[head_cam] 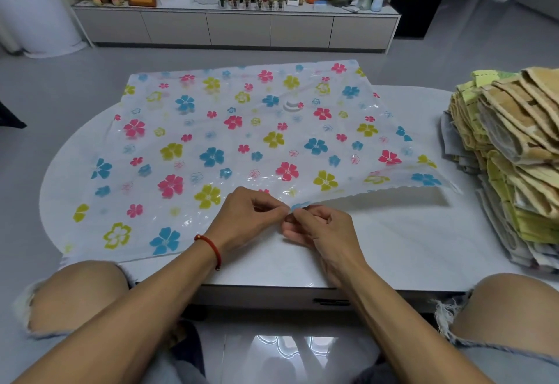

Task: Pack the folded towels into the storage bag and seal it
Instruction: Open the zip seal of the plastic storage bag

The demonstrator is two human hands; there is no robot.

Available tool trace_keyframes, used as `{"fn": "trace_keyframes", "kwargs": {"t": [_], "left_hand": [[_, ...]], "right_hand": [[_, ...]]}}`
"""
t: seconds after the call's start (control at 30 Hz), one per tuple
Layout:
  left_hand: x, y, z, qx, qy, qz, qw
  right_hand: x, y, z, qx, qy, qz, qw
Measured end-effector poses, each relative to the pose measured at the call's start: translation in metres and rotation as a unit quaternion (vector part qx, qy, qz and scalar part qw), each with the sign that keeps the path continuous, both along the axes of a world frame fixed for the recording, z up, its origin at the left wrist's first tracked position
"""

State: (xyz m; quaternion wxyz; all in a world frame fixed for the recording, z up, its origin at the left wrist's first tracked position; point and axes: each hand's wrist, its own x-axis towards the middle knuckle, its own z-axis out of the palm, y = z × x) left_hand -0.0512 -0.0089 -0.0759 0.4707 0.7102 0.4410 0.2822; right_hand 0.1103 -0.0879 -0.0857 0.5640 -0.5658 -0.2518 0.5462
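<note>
A clear plastic storage bag [242, 135] printed with pink, blue and yellow flowers lies flat on the white table [408, 247], with a white valve [292, 105] near its middle. My left hand [248, 220] and my right hand [320, 229] meet at the bag's near edge, and the fingertips of both pinch the plastic there. To the right of my hands that edge is lifted off the table, with a wavy border showing. A tall leaning pile of folded towels [514, 154], yellow, tan and green, stands at the table's right edge, apart from the bag.
My bare knees [81, 293] sit against the table's front edge. Grey floor lies beyond the table. A long low cabinet [239, 30] with plants, frames and small ornaments runs along the far wall.
</note>
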Motion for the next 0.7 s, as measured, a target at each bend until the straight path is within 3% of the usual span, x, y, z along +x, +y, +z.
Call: {"fn": "trace_keyframes", "kwargs": {"t": [0.43,0.7], "left_hand": [[-0.0072,0.0073,0.0028,-0.004,0.022,-0.045,0.999],[-0.0047,0.003,0.0048,0.046,0.039,-0.039,0.997]], "right_hand": [[-0.0012,-0.0002,-0.0005,0.013,0.003,0.008,1.0],[-0.0021,-0.0029,0.0,0.018,-0.012,0.02,1.0]]}}
